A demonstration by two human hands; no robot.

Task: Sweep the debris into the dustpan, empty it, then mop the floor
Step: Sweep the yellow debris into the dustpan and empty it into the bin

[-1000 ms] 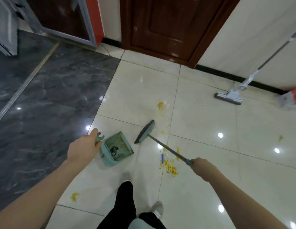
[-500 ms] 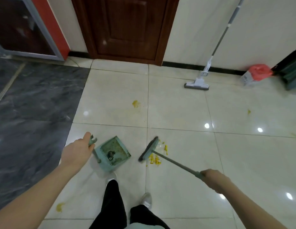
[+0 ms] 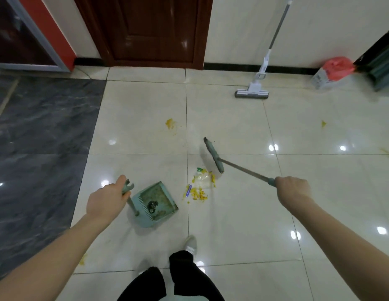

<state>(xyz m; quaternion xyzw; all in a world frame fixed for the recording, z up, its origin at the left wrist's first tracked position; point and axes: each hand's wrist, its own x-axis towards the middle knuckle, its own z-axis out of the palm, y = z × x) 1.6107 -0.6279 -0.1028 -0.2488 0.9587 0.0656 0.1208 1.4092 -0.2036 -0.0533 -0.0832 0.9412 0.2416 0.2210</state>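
Sweeping under way. Left hand (image 3: 106,199) grip closed on teal plastic dustpan (image 3: 155,204); right hand (image 3: 292,190) grips teal broom (image 3: 214,155). Yellow debris pile (image 3: 199,187) lies beside the pan. Emptying pending; white mop (image 3: 252,93) untouched.

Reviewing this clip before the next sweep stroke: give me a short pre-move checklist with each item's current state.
1. Left hand gripping the dustpan handle: ok.
2. Right hand gripping the broom handle: ok.
3. Yellow debris pile lies between broom head and dustpan: ok.
4. Dustpan mouth faces the pile: ok.
5. All debris gathered: not ok, a yellow smear sits apart, farther up the floor.
6. Mop ready by the wall: ok.
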